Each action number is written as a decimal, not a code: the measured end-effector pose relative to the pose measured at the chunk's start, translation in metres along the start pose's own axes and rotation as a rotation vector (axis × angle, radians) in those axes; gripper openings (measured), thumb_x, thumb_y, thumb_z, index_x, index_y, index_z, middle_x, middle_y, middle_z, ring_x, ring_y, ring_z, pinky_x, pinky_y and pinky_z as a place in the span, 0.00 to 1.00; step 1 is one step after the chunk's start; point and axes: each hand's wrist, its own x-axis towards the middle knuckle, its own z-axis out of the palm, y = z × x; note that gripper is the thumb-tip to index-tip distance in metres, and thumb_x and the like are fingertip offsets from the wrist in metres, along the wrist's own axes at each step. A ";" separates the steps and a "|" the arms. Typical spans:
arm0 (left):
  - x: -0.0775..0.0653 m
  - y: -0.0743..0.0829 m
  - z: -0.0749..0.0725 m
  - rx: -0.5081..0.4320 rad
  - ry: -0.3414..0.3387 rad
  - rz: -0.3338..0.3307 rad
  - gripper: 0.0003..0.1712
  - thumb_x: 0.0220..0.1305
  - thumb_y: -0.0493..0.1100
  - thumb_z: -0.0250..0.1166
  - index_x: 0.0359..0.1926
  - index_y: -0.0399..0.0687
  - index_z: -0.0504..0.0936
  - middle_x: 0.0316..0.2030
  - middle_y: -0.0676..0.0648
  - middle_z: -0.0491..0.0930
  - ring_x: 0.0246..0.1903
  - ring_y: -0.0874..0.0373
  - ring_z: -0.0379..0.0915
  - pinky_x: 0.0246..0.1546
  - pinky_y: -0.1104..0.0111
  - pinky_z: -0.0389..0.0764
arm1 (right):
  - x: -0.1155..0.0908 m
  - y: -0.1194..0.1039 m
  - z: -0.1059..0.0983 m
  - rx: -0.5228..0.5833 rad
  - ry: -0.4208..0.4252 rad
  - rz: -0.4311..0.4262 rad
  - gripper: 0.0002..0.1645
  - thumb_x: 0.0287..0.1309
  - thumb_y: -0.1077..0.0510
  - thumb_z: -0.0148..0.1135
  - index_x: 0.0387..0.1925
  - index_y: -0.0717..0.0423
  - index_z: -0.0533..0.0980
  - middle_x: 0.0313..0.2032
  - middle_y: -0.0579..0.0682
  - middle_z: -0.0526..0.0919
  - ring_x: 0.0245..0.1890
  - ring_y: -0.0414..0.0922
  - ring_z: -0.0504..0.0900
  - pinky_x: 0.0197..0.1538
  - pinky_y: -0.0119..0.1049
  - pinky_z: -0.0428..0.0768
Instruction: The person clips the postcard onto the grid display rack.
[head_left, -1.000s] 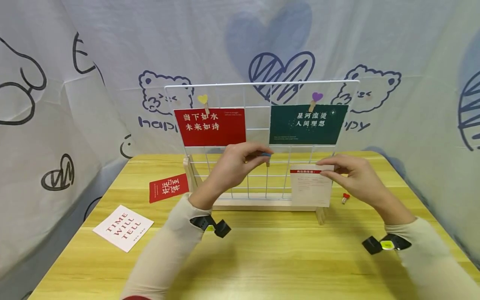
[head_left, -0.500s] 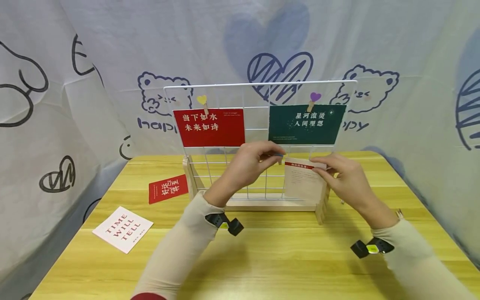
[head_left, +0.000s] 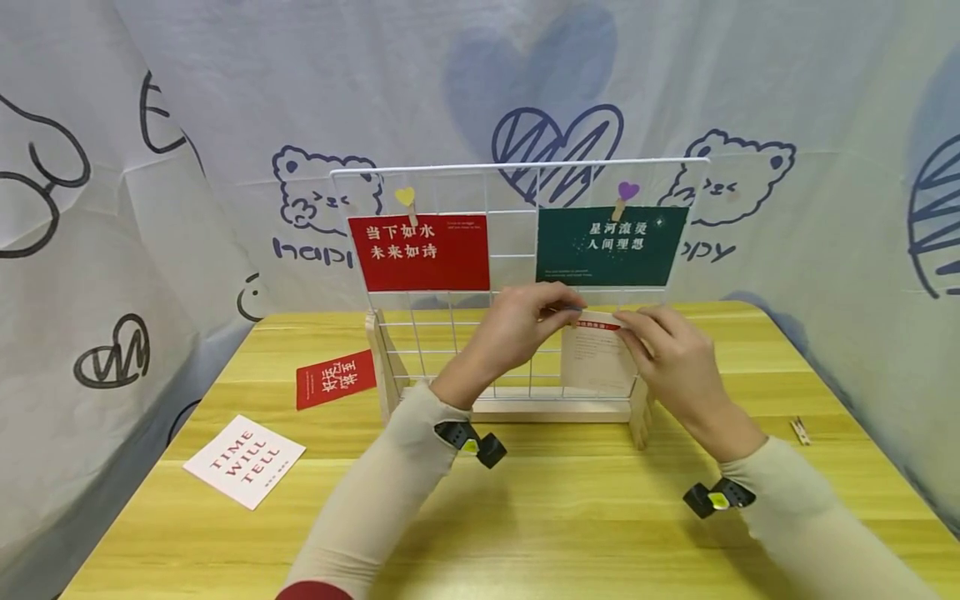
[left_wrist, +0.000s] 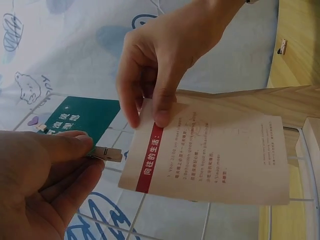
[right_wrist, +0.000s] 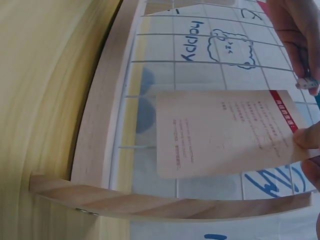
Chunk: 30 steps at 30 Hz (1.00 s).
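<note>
L grip pinches peg, R grip pinches card; prob. best press card flat vs. grid pre-clip.

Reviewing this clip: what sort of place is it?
Probably an indoor tabletop craft or recording corner: a wood-grain table, a doodle-printed cloth hung behind it, and a white wire grid with a red card and green card clipped on.

Pale, creased cloth hangs behind and beside the yellow wood-grain table, printed with blue hearts, outlined bear faces and "happy" lettering; the light is soft.
</note>
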 end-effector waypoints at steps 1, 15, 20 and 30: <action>0.001 0.000 0.001 0.003 -0.005 -0.003 0.10 0.65 0.38 0.66 0.46 0.46 0.85 0.42 0.50 0.85 0.37 0.61 0.78 0.43 0.79 0.77 | 0.000 0.000 0.001 -0.008 0.005 -0.003 0.15 0.50 0.68 0.72 0.43 0.61 0.83 0.35 0.56 0.80 0.30 0.53 0.81 0.32 0.47 0.81; 0.012 0.005 0.016 0.137 -0.030 -0.003 0.11 0.67 0.40 0.64 0.49 0.48 0.85 0.44 0.51 0.85 0.42 0.60 0.80 0.46 0.78 0.77 | -0.003 0.005 0.005 -0.078 -0.002 0.025 0.13 0.51 0.62 0.73 0.40 0.58 0.85 0.35 0.57 0.84 0.38 0.57 0.74 0.39 0.52 0.66; 0.015 0.007 0.022 0.180 -0.004 0.015 0.11 0.67 0.41 0.65 0.48 0.48 0.86 0.43 0.52 0.85 0.40 0.62 0.79 0.45 0.80 0.76 | -0.003 0.004 0.004 -0.078 -0.014 0.074 0.12 0.49 0.61 0.75 0.38 0.58 0.85 0.34 0.56 0.85 0.37 0.56 0.75 0.38 0.52 0.65; 0.019 0.010 0.032 0.253 0.010 0.080 0.11 0.69 0.40 0.61 0.49 0.47 0.85 0.45 0.52 0.85 0.43 0.62 0.81 0.48 0.80 0.75 | 0.007 0.003 -0.003 -0.099 -0.085 0.145 0.10 0.49 0.61 0.76 0.35 0.59 0.85 0.33 0.56 0.86 0.34 0.54 0.76 0.38 0.51 0.66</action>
